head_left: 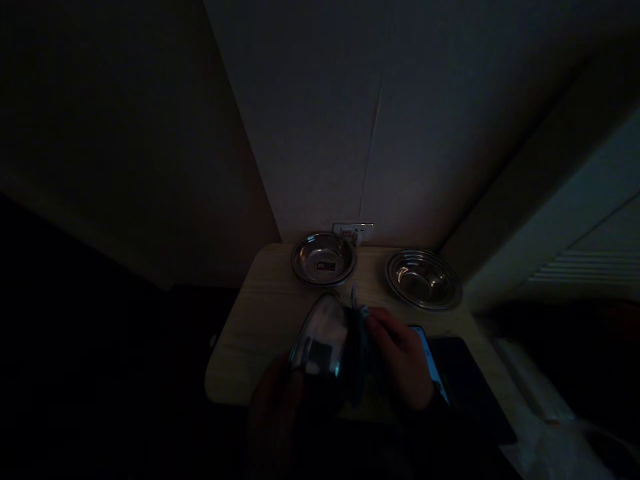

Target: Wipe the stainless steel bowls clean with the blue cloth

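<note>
A shiny metal bowl is tilted on its side above the front of the small table. At its lower left edge, my left hand is closed on the rim, though darkness hides most of the fingers. My right hand pinches a dark bluish cloth, which hangs beside the bowl's right side. Whether the cloth touches the bowl is too dark to tell.
Metal bowls with a label inside stand at the back left of the table. Several nested metal bowls stand at the back right. A lit phone and a dark flat case lie right. Behind is a wall socket.
</note>
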A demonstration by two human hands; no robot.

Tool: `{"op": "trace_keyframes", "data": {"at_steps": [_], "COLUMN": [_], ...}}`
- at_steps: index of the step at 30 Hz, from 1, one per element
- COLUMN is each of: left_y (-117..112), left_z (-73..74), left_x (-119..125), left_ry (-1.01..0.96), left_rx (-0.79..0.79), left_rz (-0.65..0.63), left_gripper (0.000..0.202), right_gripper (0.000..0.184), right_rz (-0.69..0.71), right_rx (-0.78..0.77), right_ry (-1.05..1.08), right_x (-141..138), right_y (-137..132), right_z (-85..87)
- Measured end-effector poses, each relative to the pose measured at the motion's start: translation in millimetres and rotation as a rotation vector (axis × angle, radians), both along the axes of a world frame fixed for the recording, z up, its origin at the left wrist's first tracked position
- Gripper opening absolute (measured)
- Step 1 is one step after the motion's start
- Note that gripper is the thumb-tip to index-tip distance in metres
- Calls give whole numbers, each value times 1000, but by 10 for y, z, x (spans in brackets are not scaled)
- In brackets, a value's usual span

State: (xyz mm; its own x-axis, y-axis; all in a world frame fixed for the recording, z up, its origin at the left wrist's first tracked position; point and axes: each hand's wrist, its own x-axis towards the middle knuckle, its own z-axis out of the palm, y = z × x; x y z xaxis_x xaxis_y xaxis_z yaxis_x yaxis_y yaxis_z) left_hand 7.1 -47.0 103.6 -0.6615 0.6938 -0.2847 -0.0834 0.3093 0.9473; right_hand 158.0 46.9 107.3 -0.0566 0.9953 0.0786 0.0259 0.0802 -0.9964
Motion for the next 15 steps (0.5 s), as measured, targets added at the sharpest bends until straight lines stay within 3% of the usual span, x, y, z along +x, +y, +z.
{"op": "trace_keyframes", "data": {"at_steps": [4, 8, 12, 15], "left_y": [95, 128, 167, 193], "left_z": [113, 62, -4, 44], "left_x": [-14, -51, -60, -25], "left_ry": [-150, -260, -107, 58], "left_rx": [2, 53, 56, -28], "left_rz": [-111, -145, -90, -83], "left_gripper": [43, 41, 39, 44], "right_gripper": [18, 15, 19, 23], "right_rz": [6, 32, 72, 95], "right_rx": [133, 255, 375, 500], "right_ry": [-61, -144, -274, -418], "right_x": [-43, -95, -157, -203], "right_y": [21, 10, -125, -255], "right_z": [-14, -35, -48, -38]}}
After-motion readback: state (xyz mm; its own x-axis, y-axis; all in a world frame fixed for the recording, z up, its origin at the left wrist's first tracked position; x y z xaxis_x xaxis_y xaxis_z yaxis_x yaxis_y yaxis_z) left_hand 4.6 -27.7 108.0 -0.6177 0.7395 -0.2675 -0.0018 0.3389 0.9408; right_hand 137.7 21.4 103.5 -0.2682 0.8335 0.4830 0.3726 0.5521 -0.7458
